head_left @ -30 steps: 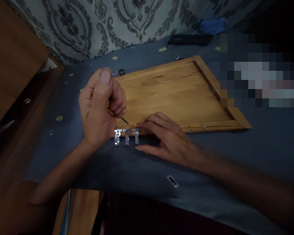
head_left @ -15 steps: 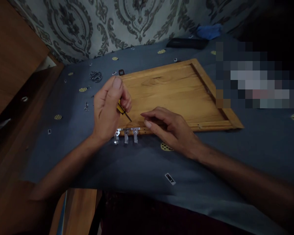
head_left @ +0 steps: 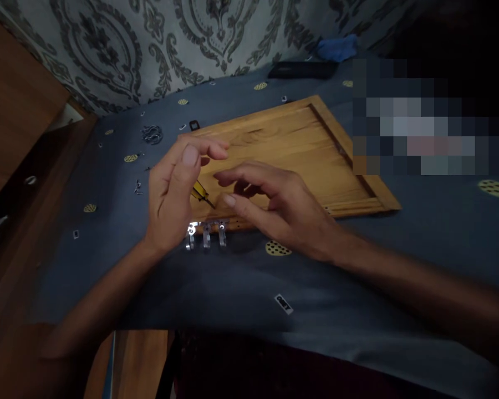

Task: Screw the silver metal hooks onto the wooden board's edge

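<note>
My left hand is raised over the left end of a framed wooden board, thumb and fingers apart. Partly hidden behind it, a screwdriver with a yellow and black handle points its dark shaft down at the board. Whether the hand touches that handle cannot be made out. My right hand hovers over the board's front side, fingers bent loosely and thumb apart, nothing visible between them. Several shiny metal hooks stand in a row at the board's front edge, below my left hand.
Loose hooks lie in a pile on the blue patterned cloth, with small screws closer by. A black case and a blue cloth are at the back. A blurred-out person sits at the right.
My left hand's curled fingers have straightened and spread. My right hand has moved left, closer to the screwdriver's tip, with its fingers wider apart. The whole view has shifted slightly.
</note>
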`<state>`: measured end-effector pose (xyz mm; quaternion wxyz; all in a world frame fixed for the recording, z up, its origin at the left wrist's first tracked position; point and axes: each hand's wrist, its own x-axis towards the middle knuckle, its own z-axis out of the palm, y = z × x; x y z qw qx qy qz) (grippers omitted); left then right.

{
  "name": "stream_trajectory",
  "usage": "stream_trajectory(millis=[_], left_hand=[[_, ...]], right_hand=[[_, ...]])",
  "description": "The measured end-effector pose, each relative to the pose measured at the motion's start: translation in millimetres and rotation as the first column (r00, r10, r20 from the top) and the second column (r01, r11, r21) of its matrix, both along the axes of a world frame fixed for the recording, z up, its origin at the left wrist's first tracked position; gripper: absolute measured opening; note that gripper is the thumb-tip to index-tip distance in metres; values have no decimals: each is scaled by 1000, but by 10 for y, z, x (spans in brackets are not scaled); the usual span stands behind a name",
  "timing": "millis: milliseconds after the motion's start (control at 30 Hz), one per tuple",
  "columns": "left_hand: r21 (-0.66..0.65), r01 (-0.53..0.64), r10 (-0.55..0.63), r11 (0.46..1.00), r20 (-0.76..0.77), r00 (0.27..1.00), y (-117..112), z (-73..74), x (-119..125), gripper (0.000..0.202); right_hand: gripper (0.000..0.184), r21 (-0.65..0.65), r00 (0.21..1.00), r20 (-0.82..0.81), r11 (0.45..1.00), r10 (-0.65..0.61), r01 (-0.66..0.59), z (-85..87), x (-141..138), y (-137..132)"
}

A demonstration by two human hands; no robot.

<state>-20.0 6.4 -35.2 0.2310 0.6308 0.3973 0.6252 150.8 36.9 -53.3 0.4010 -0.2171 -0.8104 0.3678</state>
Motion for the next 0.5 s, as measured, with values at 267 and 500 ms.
stream_trajectory(millis=[267, 500], left_hand=[[-15, 6, -7, 1000, -25, 1000, -45, 26, -60, 30], [124, -135, 164, 983, -271, 948, -138, 127, -59, 30]], right_hand=[[12, -31, 984, 25, 984, 175, -174, 346, -243, 40], [10, 58, 992, -59, 993, 110, -107, 218, -241, 111]])
